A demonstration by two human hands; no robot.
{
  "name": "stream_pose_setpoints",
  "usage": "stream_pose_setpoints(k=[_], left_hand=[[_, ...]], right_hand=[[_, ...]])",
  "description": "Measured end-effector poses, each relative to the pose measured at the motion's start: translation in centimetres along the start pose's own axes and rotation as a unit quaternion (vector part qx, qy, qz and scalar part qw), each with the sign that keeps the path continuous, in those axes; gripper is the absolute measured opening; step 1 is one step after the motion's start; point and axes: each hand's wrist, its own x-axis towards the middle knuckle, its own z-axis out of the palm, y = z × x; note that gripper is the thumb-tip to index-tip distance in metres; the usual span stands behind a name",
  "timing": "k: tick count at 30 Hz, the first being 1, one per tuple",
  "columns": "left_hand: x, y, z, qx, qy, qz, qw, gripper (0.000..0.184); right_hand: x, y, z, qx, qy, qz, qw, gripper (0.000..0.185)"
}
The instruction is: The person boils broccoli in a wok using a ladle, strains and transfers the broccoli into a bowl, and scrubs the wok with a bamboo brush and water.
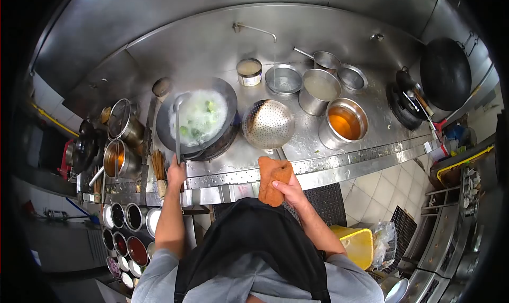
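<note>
Fingers of the right hand [292, 190] grip a folded orange cloth [274, 177] by the handle of a metal strainer [270, 125], though I cannot tell if those two touch, and the left hand [176, 173] has its fingers wrapped around a long ladle [177, 128]. The ladle reaches into a big wok [165, 124], where green food [211, 106] sits in white, bubbly water [204, 132]. Farther back on the shiny surface [383, 109], a thin tap [257, 28] runs into a round pan [284, 69].

I can read no lettering here. Well ahead of my right fingers [282, 187], the label [250, 81] on the can [249, 71] is too small to make out.
</note>
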Motion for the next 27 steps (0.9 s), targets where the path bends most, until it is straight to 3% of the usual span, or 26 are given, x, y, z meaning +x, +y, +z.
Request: stream_pose_setpoints(k=[2, 5, 8, 11, 12, 13, 14, 16, 17, 19, 22, 24, 27], left_hand=[[0.4, 2.4, -2.0, 0.041, -0.046, -0.013, 0.998, 0.068], [1.1, 3.3, -2.7, 0.102, -0.073, -0.005, 0.992, 0.072], [0.7, 2.0, -1.8, 0.182, 0.039, 0.077, 0.980, 0.061], [-3.1, 8.6, -5.1, -0.113, 0.095, 0.193, 0.970, 0.041], [-6.3, 13.1, -7.0, -0.201, 0.052, 0.191, 0.959, 0.026], [-8.6, 15.6, -7.4, -0.303, -0.015, 0.218, 0.928, 0.027], [-11.4, 18.8, -9.0, -0.293, -0.071, 0.283, 0.911, 0.031], [-15.0, 22.7, -10.1, -0.294, -0.166, 0.324, 0.884, 0.051], [-16.3, 24.5, -10.8, -0.326, -0.218, 0.301, 0.869, 0.058], [-16.1, 24.1, -8.6, -0.346, -0.176, 0.280, 0.878, 0.056], [-15.0, 23.0, -9.0, -0.337, -0.159, 0.305, 0.877, 0.049], [-14.3, 21.4, -8.8, -0.393, -0.174, 0.318, 0.845, 0.046], [-14.9, 21.2, -11.0, -0.519, -0.247, 0.183, 0.798, 0.036]], right_hand=[[0.3, -0.3, 0.5, -0.110, -0.006, -0.069, 0.991, 0.064], [0.2, -1.8, 2.1, -0.175, -0.004, -0.086, 0.981, 0.068], [-0.1, -3.2, 3.5, -0.286, 0.015, -0.159, 0.945, 0.067], [0.2, -3.8, 4.5, -0.427, 0.050, -0.212, 0.878, 0.070], [0.3, -3.9, 5.1, -0.417, 0.062, -0.211, 0.882, 0.071], [0.7, -4.0, 6.0, -0.408, 0.070, -0.211, 0.885, 0.072], [1.1, -3.9, 6.7, -0.401, 0.074, -0.213, 0.888, 0.073], [1.8, -3.3, 7.6, -0.428, 0.042, -0.221, 0.875, 0.075], [2.0, -3.4, 8.2, -0.430, 0.017, -0.222, 0.875, 0.075], [1.9, -4.0, 9.5, -0.439, -0.022, -0.212, 0.873, 0.075], [1.8, -4.3, 10.0, -0.401, -0.080, -0.197, 0.891, 0.075], [2.3, -2.8, 8.9, -0.263, -0.082, -0.135, 0.952, 0.077], [3.0, -2.4, 8.1, -0.009, -0.046, -0.053, 0.997, 0.076]])
